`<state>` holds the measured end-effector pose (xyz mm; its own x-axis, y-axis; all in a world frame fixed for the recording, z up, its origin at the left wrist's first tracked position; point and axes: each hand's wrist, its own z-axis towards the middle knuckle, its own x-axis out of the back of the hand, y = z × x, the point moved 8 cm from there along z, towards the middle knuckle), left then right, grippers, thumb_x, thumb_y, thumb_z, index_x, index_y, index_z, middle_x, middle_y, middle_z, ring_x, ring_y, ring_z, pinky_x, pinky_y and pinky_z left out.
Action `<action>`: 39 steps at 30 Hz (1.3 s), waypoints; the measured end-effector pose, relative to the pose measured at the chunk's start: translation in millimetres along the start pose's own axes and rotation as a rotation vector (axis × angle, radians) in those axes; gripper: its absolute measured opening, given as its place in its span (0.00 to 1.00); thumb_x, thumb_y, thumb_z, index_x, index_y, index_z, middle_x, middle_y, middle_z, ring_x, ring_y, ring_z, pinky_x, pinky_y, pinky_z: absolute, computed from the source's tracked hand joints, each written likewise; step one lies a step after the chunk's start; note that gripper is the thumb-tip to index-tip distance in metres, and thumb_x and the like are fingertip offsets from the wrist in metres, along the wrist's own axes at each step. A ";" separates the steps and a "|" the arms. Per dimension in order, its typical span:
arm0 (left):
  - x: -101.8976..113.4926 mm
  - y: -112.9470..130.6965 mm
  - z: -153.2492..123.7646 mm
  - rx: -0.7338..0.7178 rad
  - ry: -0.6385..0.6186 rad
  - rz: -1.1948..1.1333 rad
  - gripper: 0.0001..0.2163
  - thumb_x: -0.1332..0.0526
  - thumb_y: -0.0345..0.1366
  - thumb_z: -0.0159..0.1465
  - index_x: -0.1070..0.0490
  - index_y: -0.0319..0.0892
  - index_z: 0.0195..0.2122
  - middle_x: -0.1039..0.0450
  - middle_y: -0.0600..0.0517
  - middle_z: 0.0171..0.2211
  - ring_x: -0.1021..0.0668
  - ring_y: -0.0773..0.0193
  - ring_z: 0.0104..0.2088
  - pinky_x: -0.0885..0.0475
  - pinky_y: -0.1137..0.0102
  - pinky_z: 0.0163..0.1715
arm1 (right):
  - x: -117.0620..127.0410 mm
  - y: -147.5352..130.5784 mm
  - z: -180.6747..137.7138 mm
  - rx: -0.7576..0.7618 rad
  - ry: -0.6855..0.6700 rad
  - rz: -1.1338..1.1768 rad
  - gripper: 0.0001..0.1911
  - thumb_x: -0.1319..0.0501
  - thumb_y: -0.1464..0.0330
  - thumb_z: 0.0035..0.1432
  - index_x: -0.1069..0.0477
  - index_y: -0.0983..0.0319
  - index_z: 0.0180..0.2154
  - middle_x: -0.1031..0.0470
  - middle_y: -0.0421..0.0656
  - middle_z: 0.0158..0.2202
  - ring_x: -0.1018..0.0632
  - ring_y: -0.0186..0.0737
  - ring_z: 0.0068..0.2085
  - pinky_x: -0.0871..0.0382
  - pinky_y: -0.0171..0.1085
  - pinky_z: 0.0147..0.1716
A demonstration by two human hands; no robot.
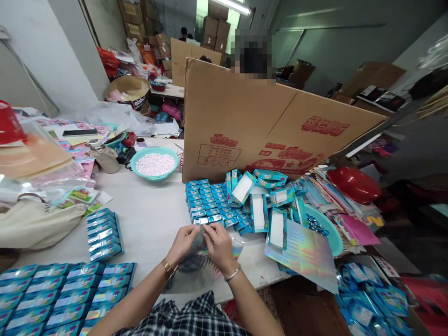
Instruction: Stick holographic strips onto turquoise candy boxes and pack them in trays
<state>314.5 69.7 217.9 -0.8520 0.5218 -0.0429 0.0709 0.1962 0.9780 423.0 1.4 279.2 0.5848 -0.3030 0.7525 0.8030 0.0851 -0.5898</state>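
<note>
Near the table's front edge, my left hand (185, 242) and my right hand (219, 245) meet with fingertips pinched close together. A thin see-through plastic film (194, 277) hangs below them, with the plaid shirt partly visible through it. Its upper edge runs between my fingers, and whether it is a sheet or a bag I cannot tell. Just beyond my fingertips stand rows of small blue boxes (206, 200). To their right lies a loose pile of open blue boxes with white backs (259, 212). A shiny holographic sheet (304, 254) lies right of my right hand.
A large cardboard panel (245, 116) stands across the table, with a person behind it. Stacked blue boxes (63, 298) fill the front left. A turquoise basin of small white pieces (154, 163) sits at the back left. Blue packs (374, 298) fill a container at lower right.
</note>
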 end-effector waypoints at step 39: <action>153.6 -107.6 124.3 0.212 0.120 0.385 0.17 0.44 0.48 0.57 0.23 0.40 0.31 0.32 0.53 0.19 0.30 0.62 0.25 0.38 0.71 0.28 | -131.8 77.6 107.1 -0.549 -0.247 0.712 0.17 0.40 0.52 0.56 0.35 0.60 0.30 0.34 0.37 0.26 0.32 0.34 0.28 0.37 0.33 0.29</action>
<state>240.5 232.0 80.7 -0.7957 0.4930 0.3519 0.4886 0.1790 0.8539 420.6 149.7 165.6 0.9770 -0.1358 0.1642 0.1161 -0.3066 -0.9447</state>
